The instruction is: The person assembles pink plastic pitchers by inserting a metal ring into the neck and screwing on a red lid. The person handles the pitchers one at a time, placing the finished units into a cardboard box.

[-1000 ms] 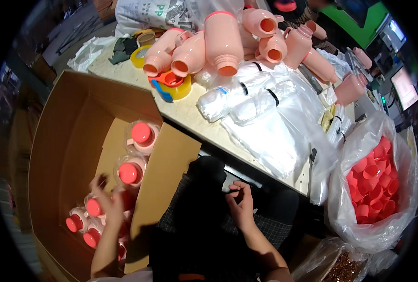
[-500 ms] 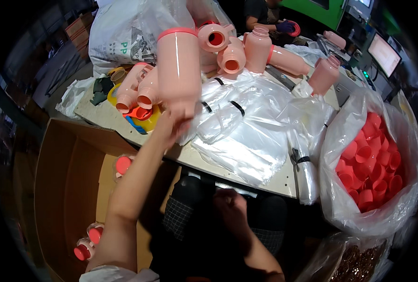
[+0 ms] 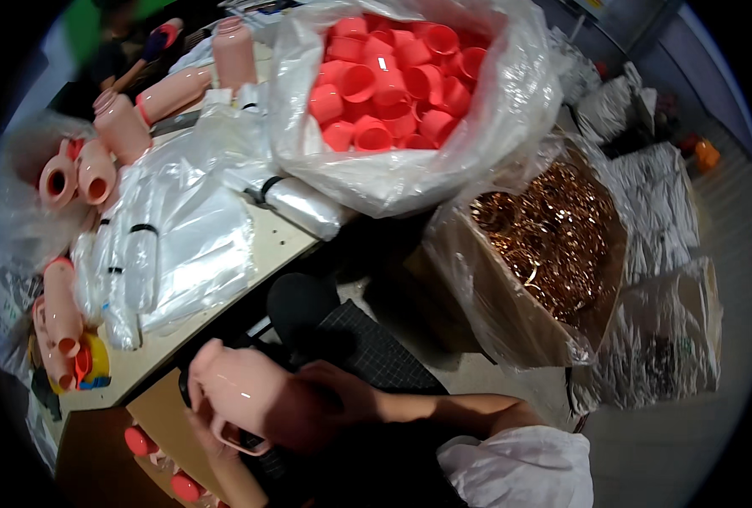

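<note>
A pale pink plastic bottle (image 3: pixel 249 389) with a side handle lies tilted over my lap, its neck toward the upper left. Under its neck and handle side, my left hand (image 3: pixel 206 432) is closed around it. At the shaded base end, my right hand (image 3: pixel 342 391) grips the same bottle, its fingers partly lost in shadow. Nearest to the hands is the table edge, with a stack of clear plastic bags (image 3: pixel 198 245) on top. Below my left hand, a cardboard box (image 3: pixel 160 411) holds bottles with red caps (image 3: pixel 141 440).
An open plastic sack (image 3: pixel 376 182) of red cups or caps stands beyond the table corner. Beside it, a lined carton (image 3: pixel 511 326) holds shiny copper-coloured rings. More pink bottles (image 3: pixel 122 127) stand and lie on the table. A co-worker's gloved hand (image 3: pixel 156 44) is at the far left.
My view has swung to the right. The bottle, held up over the table by my left hand before, is now down at my lap, and my right hand has joined on it.
</note>
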Demonstrator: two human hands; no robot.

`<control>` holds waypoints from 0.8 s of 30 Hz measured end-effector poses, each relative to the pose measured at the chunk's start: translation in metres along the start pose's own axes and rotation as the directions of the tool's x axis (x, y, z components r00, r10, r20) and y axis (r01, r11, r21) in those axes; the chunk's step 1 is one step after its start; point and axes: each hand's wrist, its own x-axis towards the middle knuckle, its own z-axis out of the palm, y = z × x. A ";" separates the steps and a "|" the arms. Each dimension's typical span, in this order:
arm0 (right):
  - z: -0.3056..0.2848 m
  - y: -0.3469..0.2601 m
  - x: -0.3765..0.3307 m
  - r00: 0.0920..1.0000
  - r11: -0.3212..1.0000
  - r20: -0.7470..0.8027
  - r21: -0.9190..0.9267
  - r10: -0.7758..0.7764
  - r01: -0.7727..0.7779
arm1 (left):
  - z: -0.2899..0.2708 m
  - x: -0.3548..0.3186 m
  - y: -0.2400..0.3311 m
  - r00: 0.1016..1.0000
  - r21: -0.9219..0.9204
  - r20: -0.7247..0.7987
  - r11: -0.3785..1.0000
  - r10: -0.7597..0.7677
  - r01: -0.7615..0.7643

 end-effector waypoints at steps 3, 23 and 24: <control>-0.056 -0.039 -0.048 0.995 0.927 -0.065 -0.372 -0.074 0.045 | 0.030 0.021 -0.017 0.996 0.093 -0.036 0.993 -0.076 0.079; -0.314 -0.125 -0.075 0.695 0.180 -0.719 -0.685 -0.012 -0.706 | 0.066 0.057 0.037 0.993 0.383 -0.097 0.918 -0.067 0.099; -0.311 -0.131 -0.077 0.689 0.166 -0.724 -0.682 -0.021 -0.712 | 0.058 0.056 0.030 0.993 0.369 -0.100 0.925 -0.062 0.095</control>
